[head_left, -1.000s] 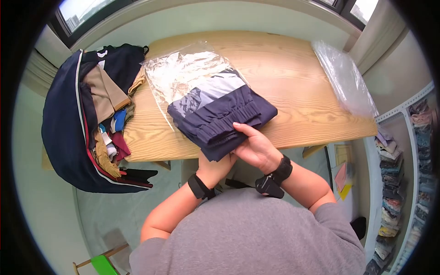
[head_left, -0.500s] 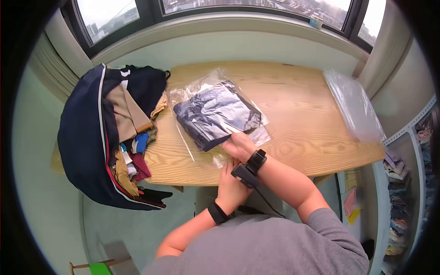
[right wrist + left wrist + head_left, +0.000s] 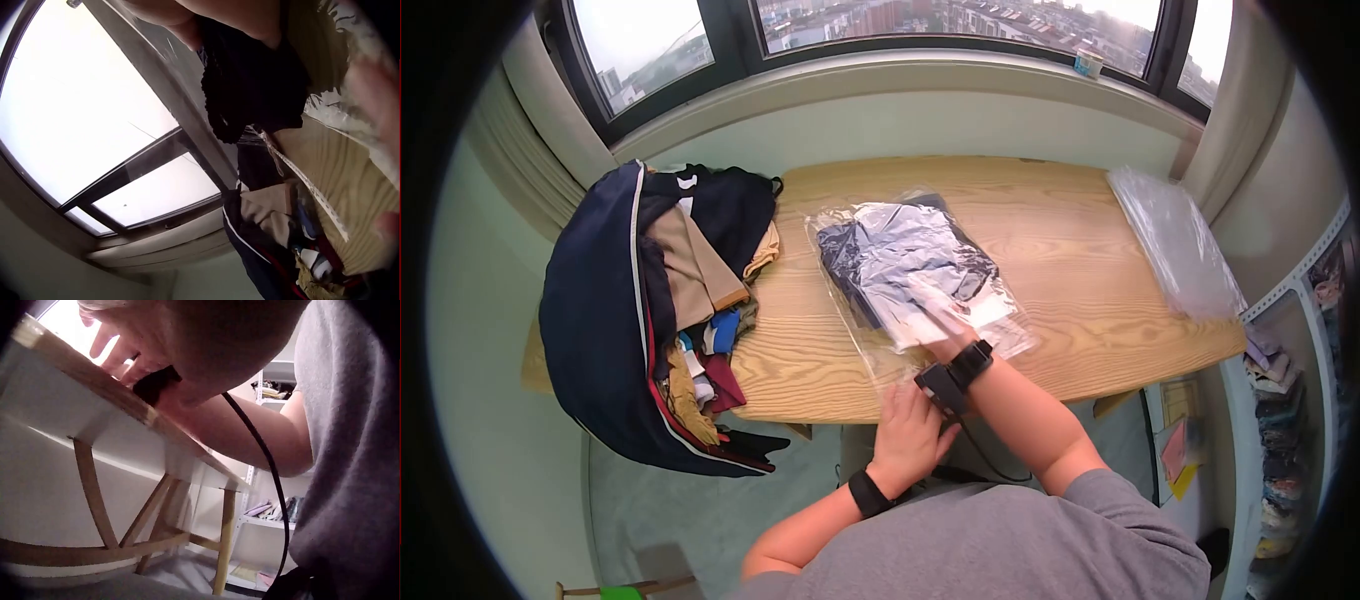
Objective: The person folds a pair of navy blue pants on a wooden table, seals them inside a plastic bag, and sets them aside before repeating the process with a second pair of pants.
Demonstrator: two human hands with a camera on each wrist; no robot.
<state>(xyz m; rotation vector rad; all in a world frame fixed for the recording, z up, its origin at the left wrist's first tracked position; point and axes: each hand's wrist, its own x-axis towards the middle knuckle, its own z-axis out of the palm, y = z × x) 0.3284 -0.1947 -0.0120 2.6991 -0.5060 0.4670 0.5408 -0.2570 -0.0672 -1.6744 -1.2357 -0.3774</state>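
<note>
A folded dark garment with a grey-white patterned part [image 3: 900, 245] lies inside a clear plastic bag [image 3: 850, 335] on the table. My right hand [image 3: 940, 325] reaches into the bag's near end, its fingers blurred under the film. In the right wrist view, the dark cloth [image 3: 250, 81] sits between the thumb and fingers of that hand [image 3: 231, 15]. My left hand [image 3: 908, 435] is at the table's front edge by the bag's mouth, below the right wrist, with fingers extended. In the left wrist view, spread fingers [image 3: 119, 350] show above the table edge.
A big navy bag [image 3: 590, 300] full of mixed clothes stands on the table's left. Flat clear plastic bags [image 3: 1180, 240] lie at the right end of the wooden table [image 3: 1060, 220]. Shelves with folded clothes [image 3: 1280, 430] are at the far right, windows behind.
The garment has gone from being held over the bag to lying inside it. My right hand has moved forward into the bag; the left has drawn back from the garment. The head view has tilted up.
</note>
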